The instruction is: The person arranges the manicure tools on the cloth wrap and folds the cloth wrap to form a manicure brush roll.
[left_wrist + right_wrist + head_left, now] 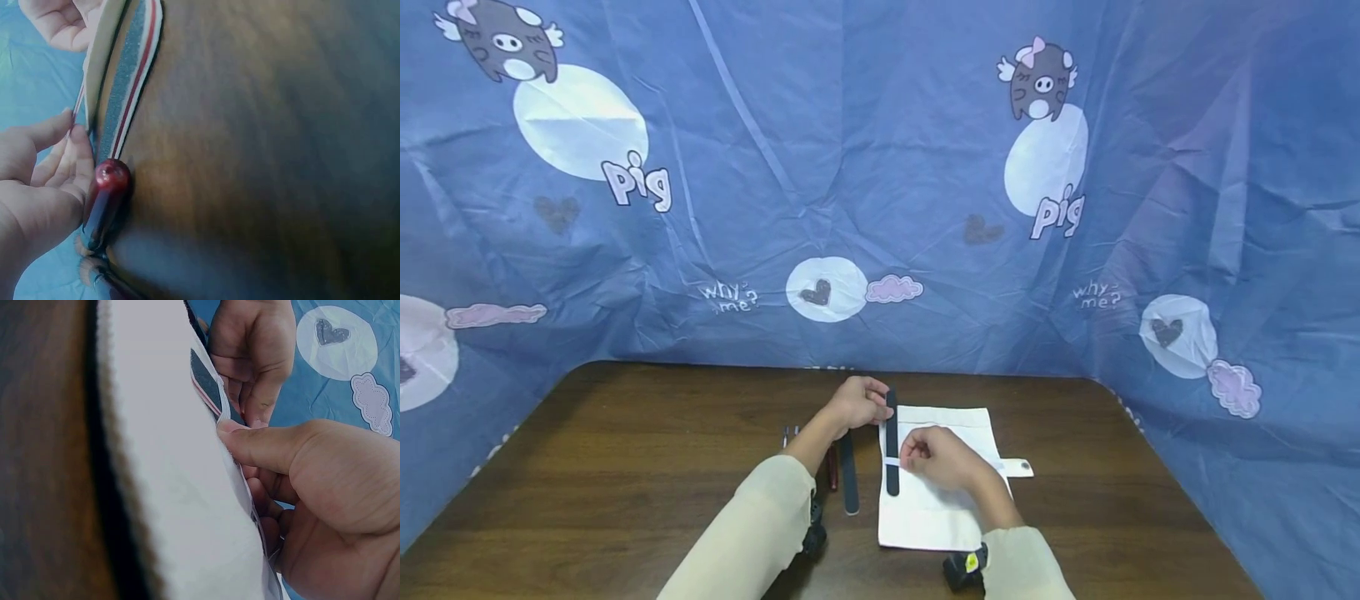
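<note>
A dark nail file [892, 437] lies lengthwise along the left side of an unfolded white fabric case [928, 529]. Its far end is pinched between the thumb and fingers of my left hand [856, 402]. My right hand [943, 457] pinches a narrow white elastic band [891, 461], which crosses over the file below its middle. The right wrist view shows the right thumb pressing the elastic [224, 407] close against the file's rounded end [206, 381]. Beneath and left of my left hand, a second nail file [848, 475] rests on the table.
Beside the second file lies a red-handled brush [832, 468], with more slim tools [786, 435] partly behind the left forearm. A tab with a snap [1018, 467] sticks out from the case's right edge. The brown table [625, 467] ends at a blue patterned cloth [880, 183].
</note>
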Motion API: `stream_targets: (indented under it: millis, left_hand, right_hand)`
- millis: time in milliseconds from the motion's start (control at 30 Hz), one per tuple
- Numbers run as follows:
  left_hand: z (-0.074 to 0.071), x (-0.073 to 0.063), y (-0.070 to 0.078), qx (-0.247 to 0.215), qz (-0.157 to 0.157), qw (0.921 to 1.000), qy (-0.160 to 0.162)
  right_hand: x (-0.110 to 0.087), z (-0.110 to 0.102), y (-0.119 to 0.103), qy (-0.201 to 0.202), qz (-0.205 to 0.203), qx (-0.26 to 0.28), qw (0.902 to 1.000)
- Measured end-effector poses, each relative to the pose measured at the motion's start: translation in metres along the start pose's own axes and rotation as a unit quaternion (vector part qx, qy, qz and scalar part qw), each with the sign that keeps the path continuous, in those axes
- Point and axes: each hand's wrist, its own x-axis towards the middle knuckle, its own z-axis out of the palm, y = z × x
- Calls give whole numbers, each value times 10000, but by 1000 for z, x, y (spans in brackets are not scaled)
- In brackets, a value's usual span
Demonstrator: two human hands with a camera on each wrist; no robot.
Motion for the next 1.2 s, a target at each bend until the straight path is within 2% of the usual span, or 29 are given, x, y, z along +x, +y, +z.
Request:
stream_targets:
  millis: [167, 367, 600, 733, 1200]
  left_hand:
    - [2, 0, 1, 238, 84, 9996, -136]
    - [-1, 0, -1, 168, 81, 9996, -229]
    - [-3, -2, -3, 356, 59, 9989, -307]
    - [-3, -2, -2, 365, 123, 9983, -427]
    - [-8, 0, -1, 496, 105, 9972, -558]
  right_hand:
    - [-2, -3, 0, -8, 65, 19, 10000]
    - [-2, -3, -1, -5, -20, 61, 10000]
    - [-3, -3, -2, -83, 23, 134, 9999]
    - [-4, -3, -1, -41, 53, 90, 9999]
    - [0, -1, 1, -114, 59, 123, 9998]
